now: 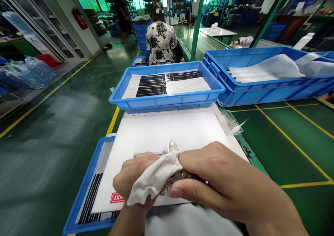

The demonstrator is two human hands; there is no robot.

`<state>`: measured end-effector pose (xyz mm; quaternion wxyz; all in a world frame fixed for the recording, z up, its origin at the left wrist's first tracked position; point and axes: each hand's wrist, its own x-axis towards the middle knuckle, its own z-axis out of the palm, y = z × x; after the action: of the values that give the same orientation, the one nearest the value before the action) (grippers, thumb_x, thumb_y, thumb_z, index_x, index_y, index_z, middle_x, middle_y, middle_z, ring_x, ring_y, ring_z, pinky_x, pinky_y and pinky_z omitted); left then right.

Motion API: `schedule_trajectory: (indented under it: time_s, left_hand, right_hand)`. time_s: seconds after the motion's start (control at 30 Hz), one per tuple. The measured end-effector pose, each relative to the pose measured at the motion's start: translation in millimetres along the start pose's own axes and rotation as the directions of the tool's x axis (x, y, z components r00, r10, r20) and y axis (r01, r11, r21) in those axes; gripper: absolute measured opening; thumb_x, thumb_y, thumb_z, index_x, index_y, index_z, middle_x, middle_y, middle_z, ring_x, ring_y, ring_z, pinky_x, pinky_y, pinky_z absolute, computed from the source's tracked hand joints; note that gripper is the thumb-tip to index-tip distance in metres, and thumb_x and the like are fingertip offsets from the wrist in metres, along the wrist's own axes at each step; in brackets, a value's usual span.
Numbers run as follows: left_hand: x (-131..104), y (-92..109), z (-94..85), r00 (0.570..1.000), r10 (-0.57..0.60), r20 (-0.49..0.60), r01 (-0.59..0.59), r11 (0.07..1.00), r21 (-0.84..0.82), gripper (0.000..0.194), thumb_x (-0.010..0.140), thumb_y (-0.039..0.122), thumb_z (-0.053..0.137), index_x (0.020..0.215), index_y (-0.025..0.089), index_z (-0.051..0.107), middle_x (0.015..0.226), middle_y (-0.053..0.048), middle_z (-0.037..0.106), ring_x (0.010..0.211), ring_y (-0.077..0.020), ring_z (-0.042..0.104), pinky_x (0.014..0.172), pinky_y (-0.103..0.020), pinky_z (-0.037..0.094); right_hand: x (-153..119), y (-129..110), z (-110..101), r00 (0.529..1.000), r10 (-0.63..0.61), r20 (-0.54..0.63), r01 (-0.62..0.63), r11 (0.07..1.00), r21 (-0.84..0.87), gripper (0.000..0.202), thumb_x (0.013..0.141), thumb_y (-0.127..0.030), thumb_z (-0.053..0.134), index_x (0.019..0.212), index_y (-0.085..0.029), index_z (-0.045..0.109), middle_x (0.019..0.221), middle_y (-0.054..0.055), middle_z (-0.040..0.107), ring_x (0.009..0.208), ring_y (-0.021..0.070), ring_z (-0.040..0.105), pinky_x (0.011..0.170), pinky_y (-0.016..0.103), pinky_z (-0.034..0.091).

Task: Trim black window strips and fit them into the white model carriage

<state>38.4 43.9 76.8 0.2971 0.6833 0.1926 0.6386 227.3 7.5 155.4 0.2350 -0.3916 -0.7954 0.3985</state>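
Note:
My left hand [137, 164] is closed over the near part of a white board [156, 128], its fingertips hidden. A crumpled white cloth [155, 180] lies across the back of that hand and wrist, reaching up to my right fingers. My right hand [211, 171] bends in from the right, fingers curled and thumb pointing left, beside the cloth. Between the hands a small clear and dark item [181, 175] shows in part; what it is cannot be made out. Printed letters and a red label [117, 197] show on the board's near edge.
A blue tray [167, 98] of black-and-white strips stands behind the board. Another blue tray [75, 211] sits lower left. A large blue crate [273, 91] with white sheets is at right. A small clear box [229, 121] lies at the board's edge. A person [161, 43] sits ahead.

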Motion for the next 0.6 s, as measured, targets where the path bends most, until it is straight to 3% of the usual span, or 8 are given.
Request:
schedule_trajectory:
  time_s: [0.13,0.2,0.37,0.53,0.6]
  left_hand:
    - [-1.9,2.4,-1.5,0.998,-0.057,0.008,0.057,0.998,0.002,0.019,0.083,0.042,0.081,0.091,0.025,0.080,0.061,0.002,0.071,0.043,-0.0151,0.062,0.044,-0.025,0.053]
    - [-2.3,4.3,-2.2,0.997,-0.071,0.006,0.071,0.997,0.028,0.016,0.083,0.039,0.081,0.090,0.025,0.080,0.061,0.002,0.070,0.043,-0.0147,0.062,0.044,-0.025,0.054]
    - [0.1,-0.1,-3.5,0.999,0.030,0.015,-0.030,1.000,0.005,0.015,0.088,0.037,0.076,0.092,0.022,0.077,0.062,0.003,0.069,0.042,-0.0126,0.061,0.042,-0.023,0.050]
    - [3.9,0.2,-4.0,0.998,0.062,0.022,-0.062,0.998,0.005,0.019,0.087,0.037,0.077,0.082,0.019,0.074,0.057,0.003,0.067,0.038,-0.0110,0.057,0.037,-0.021,0.046]
    - [5.7,7.7,-1.6,0.998,-0.010,-0.061,0.012,1.000,0.026,0.020,0.081,0.035,0.082,0.072,0.019,0.074,0.054,0.003,0.066,0.036,-0.0113,0.056,0.037,-0.022,0.047]
  right_hand:
    - [1.8,-0.1,1.0,1.000,-0.017,-0.023,0.017,1.000,0.010,0.013,0.107,-0.035,0.055,0.105,-0.035,0.067,0.079,-0.009,0.061,0.070,0.0100,0.055,0.067,0.022,0.035]
    - [2.7,-0.1,1.8,0.999,-0.012,-0.029,0.012,1.000,0.012,0.013,0.107,-0.035,0.055,0.104,-0.034,0.068,0.079,-0.009,0.062,0.070,0.0102,0.055,0.068,0.022,0.035]
    - [3.9,-3.9,4.2,0.999,-0.018,-0.034,0.018,1.000,0.017,0.014,0.107,-0.034,0.056,0.110,-0.038,0.069,0.079,-0.009,0.061,0.070,0.0104,0.056,0.068,0.021,0.036]
    - [5.7,-8.2,6.6,0.996,-0.065,-0.058,0.064,0.998,-0.017,0.028,0.106,-0.028,0.058,0.125,-0.048,0.063,0.078,-0.009,0.058,0.068,0.0106,0.053,0.066,0.020,0.035]
    - [6.1,-8.6,6.7,0.997,-0.063,-0.049,0.063,0.998,-0.007,0.028,0.106,-0.028,0.057,0.125,-0.048,0.063,0.078,-0.010,0.058,0.069,0.0102,0.054,0.066,0.019,0.035]
